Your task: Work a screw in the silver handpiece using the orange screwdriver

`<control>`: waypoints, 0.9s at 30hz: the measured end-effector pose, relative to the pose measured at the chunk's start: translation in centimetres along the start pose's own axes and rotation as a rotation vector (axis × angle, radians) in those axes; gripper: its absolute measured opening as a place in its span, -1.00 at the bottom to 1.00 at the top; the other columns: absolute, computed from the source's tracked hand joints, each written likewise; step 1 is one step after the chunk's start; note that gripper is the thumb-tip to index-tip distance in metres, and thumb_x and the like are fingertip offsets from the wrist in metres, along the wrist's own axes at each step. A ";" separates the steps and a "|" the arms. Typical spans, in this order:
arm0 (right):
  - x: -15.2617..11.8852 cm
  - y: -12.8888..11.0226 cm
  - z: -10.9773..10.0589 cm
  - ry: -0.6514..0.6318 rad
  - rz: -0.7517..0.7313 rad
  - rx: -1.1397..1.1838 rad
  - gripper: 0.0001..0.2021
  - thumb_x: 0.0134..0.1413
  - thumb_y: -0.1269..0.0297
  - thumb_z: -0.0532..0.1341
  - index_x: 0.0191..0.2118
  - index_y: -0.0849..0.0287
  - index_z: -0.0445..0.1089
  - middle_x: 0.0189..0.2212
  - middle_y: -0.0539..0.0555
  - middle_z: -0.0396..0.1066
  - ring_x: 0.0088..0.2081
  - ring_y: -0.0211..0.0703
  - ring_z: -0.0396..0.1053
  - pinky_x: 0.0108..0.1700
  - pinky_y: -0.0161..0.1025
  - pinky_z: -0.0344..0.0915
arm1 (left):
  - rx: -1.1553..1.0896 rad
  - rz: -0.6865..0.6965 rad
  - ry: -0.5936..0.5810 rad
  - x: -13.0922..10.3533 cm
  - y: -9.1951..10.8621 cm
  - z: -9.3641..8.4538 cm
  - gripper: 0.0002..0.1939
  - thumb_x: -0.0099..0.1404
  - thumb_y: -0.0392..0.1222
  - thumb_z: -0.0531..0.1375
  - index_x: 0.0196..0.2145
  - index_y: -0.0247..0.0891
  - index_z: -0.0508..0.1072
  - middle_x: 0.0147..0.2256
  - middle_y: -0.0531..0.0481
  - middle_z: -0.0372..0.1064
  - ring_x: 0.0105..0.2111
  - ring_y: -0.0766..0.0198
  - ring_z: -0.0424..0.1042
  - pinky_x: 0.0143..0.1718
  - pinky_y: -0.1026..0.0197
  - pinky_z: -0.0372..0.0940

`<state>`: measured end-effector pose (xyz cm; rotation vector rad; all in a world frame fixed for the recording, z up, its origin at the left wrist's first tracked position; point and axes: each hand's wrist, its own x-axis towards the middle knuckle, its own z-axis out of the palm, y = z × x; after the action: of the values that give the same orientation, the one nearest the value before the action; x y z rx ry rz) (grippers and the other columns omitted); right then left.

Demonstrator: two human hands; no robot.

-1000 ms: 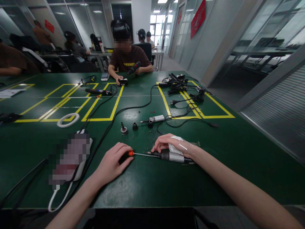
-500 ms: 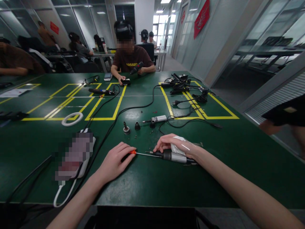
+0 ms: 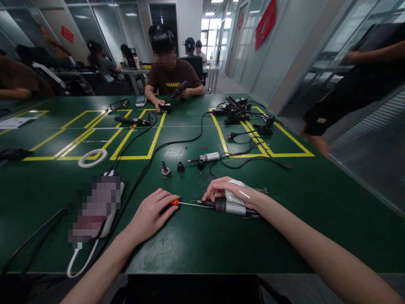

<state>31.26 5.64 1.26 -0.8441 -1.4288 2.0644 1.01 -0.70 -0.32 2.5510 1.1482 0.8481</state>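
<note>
The tool (image 3: 234, 208) lies on its side on the green table (image 3: 202, 249), under the right hand (image 3: 222, 185), its black nose (image 3: 219, 205) toward the left hand (image 3: 154, 214). The left hand grasps the screwdriver (image 3: 176, 202) by its handle, orange end showing, and the shaft reaches to the nose; whether its tip is seated in anything is too small to tell. The right hand rests over the tool, fingers curled by the nose; how firmly it grips, I cannot tell. The step in hand looks like screwdriver work at the nose; I judge the next move calls for a steady tool and a shaft kept in line. Beyond lie tiny screws (image 3: 178, 181), then black caps (image 3: 180, 167), a metal part (image 3: 166, 172) and a second silver tool (image 3: 210, 157).
</note>
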 end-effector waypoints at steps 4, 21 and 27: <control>0.1 0.1 0.0 0.002 -0.005 0.003 -0.59 0.11 -0.05 0.43 -0.37 0.30 0.63 -0.39 0.14 0.58 -0.14 -0.04 0.53 0.10 -0.13 0.36 | 0.004 0.001 -0.011 0.0 -0.1 -0.1 -0.72 0.61 -0.11 0.10 0.03 -0.24 0.57 -0.17 -0.13 0.58 -0.19 0.14 0.51 -0.13 0.14 0.46; 0.1 0.0 -0.2 -0.008 0.006 -0.001 -0.58 0.14 -0.06 0.42 -0.37 0.29 0.61 -0.30 0.19 0.61 -0.17 -0.08 0.50 0.11 -0.11 0.36 | -0.005 -0.046 -0.014 -0.1 0.1 -0.1 -0.76 0.61 -0.10 0.10 -0.02 -0.21 0.55 -0.20 -0.09 0.54 -0.20 0.14 0.49 -0.15 0.15 0.43; 0.1 0.0 0.0 0.001 0.008 0.019 -0.58 0.11 -0.06 0.43 -0.37 0.30 0.62 -0.32 0.19 0.61 -0.16 -0.06 0.52 0.09 -0.12 0.36 | 0.002 -0.043 -0.008 0.0 0.2 -0.2 -0.79 0.58 -0.14 0.13 -0.01 -0.20 0.55 -0.19 -0.09 0.54 -0.21 0.14 0.50 -0.16 0.16 0.43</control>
<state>31.21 5.71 1.20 -0.8447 -1.4050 2.0802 1.06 -0.81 -0.07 2.5194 1.1979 0.8260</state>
